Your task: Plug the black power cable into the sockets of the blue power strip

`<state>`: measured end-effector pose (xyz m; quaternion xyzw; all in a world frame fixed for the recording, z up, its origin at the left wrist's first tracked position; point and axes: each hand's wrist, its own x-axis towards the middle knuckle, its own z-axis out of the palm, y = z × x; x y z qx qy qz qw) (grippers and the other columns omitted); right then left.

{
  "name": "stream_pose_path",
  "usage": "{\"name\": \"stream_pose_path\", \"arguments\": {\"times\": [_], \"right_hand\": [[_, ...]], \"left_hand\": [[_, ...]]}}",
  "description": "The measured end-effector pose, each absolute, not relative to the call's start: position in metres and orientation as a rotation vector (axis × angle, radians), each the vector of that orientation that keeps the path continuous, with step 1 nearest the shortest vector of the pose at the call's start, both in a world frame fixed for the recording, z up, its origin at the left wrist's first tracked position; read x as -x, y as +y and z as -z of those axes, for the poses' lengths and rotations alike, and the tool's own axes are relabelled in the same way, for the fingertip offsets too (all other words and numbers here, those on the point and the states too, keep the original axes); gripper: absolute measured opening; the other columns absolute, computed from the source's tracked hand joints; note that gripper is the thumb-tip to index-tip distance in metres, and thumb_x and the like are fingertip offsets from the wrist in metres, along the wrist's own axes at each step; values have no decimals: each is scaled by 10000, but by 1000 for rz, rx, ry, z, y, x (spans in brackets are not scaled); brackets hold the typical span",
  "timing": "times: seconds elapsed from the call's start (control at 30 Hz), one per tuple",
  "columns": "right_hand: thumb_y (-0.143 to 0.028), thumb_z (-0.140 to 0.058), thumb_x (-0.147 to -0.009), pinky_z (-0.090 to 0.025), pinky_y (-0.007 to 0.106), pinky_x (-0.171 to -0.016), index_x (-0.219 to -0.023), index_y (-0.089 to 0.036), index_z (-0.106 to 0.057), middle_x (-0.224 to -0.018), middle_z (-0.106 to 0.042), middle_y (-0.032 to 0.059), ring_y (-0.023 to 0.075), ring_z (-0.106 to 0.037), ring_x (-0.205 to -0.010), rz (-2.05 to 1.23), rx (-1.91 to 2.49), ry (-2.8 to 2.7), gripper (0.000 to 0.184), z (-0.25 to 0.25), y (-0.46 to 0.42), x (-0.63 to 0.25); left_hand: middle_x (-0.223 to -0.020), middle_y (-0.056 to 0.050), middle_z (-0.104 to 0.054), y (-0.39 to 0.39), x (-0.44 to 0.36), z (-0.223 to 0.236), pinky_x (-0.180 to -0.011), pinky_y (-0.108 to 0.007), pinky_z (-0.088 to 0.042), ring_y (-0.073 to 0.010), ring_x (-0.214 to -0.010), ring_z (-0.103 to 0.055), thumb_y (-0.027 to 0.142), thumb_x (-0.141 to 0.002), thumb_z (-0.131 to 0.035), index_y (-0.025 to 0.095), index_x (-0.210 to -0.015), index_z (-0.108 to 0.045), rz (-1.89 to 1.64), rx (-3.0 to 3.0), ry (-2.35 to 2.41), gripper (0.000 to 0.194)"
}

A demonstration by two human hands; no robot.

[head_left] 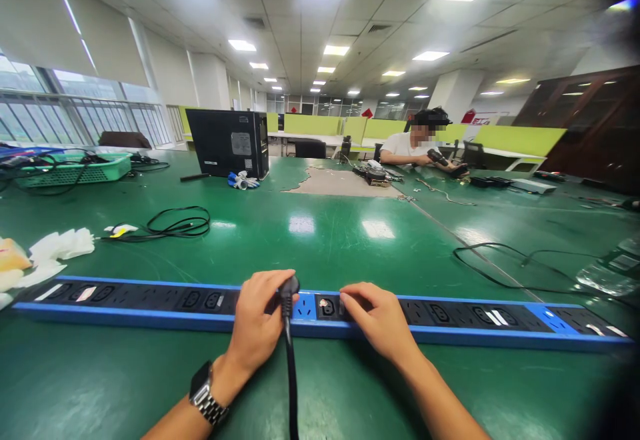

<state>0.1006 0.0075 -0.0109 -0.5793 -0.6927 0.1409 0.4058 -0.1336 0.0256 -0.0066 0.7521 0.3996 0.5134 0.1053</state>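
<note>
A long blue-edged power strip (305, 330) with black and blue socket sections lies across the green table in front of me. My left hand (256, 313) is closed around a black power plug (290, 287) at the strip, left of its central blue socket. From the plug, a thick black cord runs down towards me. Whether its pins sit in a socket is hidden. My right hand (383, 317) rests at the strip right of that blue socket, thumb and fingers pinched together. Something small and dark shows at those fingertips, too unclear to name.
A coiled black cable (180, 223) and crumpled white tissue (63, 248) lie beyond the strip on the left. Farther back stand a green basket (80, 172) and a black computer case (225, 143). A plastic bottle (613, 267) lies right. Across the table sits another person (410, 150).
</note>
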Motion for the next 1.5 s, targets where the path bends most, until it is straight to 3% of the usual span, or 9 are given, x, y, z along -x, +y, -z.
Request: {"name": "stream_pose_path", "arguments": {"times": [0.13,0.2,0.3,0.67,1.07,1.3,1.5], "right_hand": [[-375,-530,-865,-503,329,-719,-819,-228,-715,-828,-736,43,194,-656,-767,-331,1454,-1755,240,11,7,-101],[-373,-529,-866,-503,327,-719,-820,-228,-715,-830,-735,42,194,-656,-768,-326,1461,-1755,240,11,7,-101],[-375,-528,-867,-502,325,-721,-825,-232,-715,-834,-734,39,193,-657,-774,-331,1475,-1759,239,11,7,-100],[-383,-539,-859,-503,319,-689,-816,-238,-714,-814,-731,34,192,-654,-743,-339,1465,-1755,231,12,8,-101],[-400,-525,-864,-484,345,-737,-839,-234,-708,-840,-721,36,203,-640,-787,-404,1494,-1757,248,11,8,-101],[-398,-521,-866,-475,348,-737,-836,-230,-704,-835,-717,44,204,-630,-783,-411,1491,-1767,250,11,7,-101],[-395,-518,-866,-469,347,-745,-833,-232,-708,-847,-720,43,201,-625,-789,-391,1497,-1772,252,12,8,-100]], "left_hand": [[-1069,-77,-715,41,176,-8,-913,-378,-507,-249,-979,-660,487,-867,-593,200,-1188,-640,-1599,-1940,1481,434],[-1068,-84,-727,47,202,-15,-917,-390,-521,-268,-975,-674,561,-820,-611,180,-1202,-641,-1466,-1865,1530,540],[-994,-84,-750,50,231,-22,-797,-384,-580,-290,-884,-703,618,-742,-656,171,-1141,-687,-1100,-1890,1483,599],[-1033,-76,-745,45,239,-26,-902,-431,-548,-296,-942,-693,537,-680,-742,227,-1002,-760,-845,-1986,1409,448],[-974,-35,-733,48,238,-15,-813,-339,-550,-252,-884,-674,386,-694,-737,268,-937,-741,-790,-2198,1366,270],[-996,-27,-732,46,241,-20,-831,-328,-537,-251,-905,-675,365,-703,-747,259,-973,-739,-773,-2122,1340,290],[-979,-37,-728,39,218,-26,-827,-332,-538,-241,-889,-673,408,-699,-774,231,-982,-735,-1041,-2003,1266,336]]}}
